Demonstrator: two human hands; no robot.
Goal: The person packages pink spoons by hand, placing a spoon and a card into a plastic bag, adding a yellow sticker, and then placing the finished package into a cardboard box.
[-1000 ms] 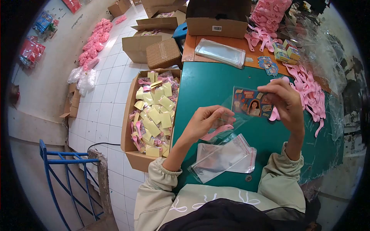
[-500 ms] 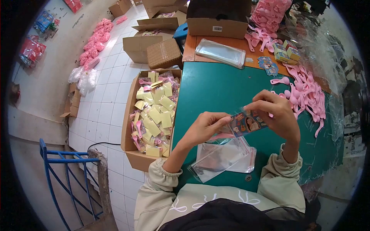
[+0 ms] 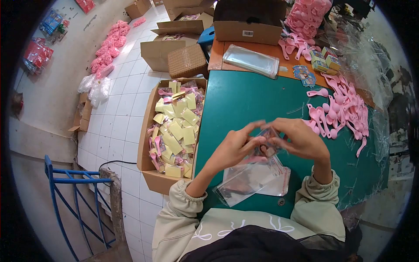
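Note:
Above the green table, my left hand (image 3: 238,149) and my right hand (image 3: 301,139) meet, both closed on a small clear plastic bag (image 3: 267,147). A printed picture card shows blurred inside it, largely covered by my fingers. Something pink lies just under the bag, too hidden to name. Below my hands, a loose pile of clear plastic bags (image 3: 244,185) rests on the table near its front edge. To the right of my right hand are several pink spoons (image 3: 338,109) in a heap.
Left of the table stands a cardboard box (image 3: 148,170) filled with packed bags showing pale yellow cards. A stack of clear sleeves (image 3: 251,60), picture cards (image 3: 304,75) and small boxes (image 3: 321,60) lie along the orange board. A blue metal rail (image 3: 72,180) stands at lower left.
My right hand has moved left and down, closer to my left hand. The card, plainly visible between them before, is now mostly covered. More of the pink spoons shows.

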